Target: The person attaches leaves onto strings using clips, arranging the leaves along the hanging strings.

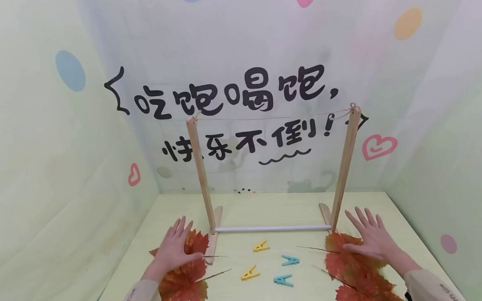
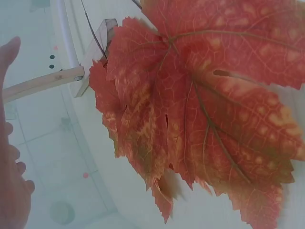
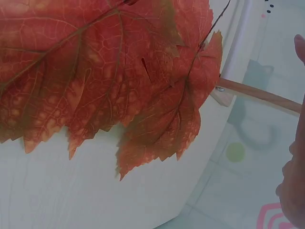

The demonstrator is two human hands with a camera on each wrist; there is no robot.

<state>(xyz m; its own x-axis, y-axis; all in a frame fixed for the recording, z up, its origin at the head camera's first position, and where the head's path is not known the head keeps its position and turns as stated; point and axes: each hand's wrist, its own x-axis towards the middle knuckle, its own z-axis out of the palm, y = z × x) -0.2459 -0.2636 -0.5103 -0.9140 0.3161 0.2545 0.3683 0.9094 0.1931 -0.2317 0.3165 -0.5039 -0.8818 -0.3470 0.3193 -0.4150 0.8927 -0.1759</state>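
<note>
My left hand (image 1: pixel 174 249) is spread over red-orange artificial maple-like leaves (image 1: pixel 186 294) at the table's left, fingers straight and holding nothing. On the other side my right hand (image 1: pixel 373 239), fingers also spread, hovers over a second group of red leaves (image 1: pixel 357 275). Thin dark stems point inward from both groups. In the left wrist view, veined leaves (image 2: pixel 190 114) fill much of the picture, the hand at the left edge. The right wrist view has overlapping leaves (image 3: pixel 109 71) and the hand at the right edge. Two yellow clothespins (image 1: pixel 250 273) and two blue clothespins (image 1: pixel 283 280) lie between the hands.
Behind the clothespins stands a wooden frame with a left post (image 1: pixel 202 178), a right post (image 1: pixel 346 169) and a white crossbar (image 1: pixel 273 228). A thin string (image 1: pixel 271 118) runs between the post tops. Printed fabric walls (image 1: pixel 241 48) enclose the table (image 1: pixel 267 207).
</note>
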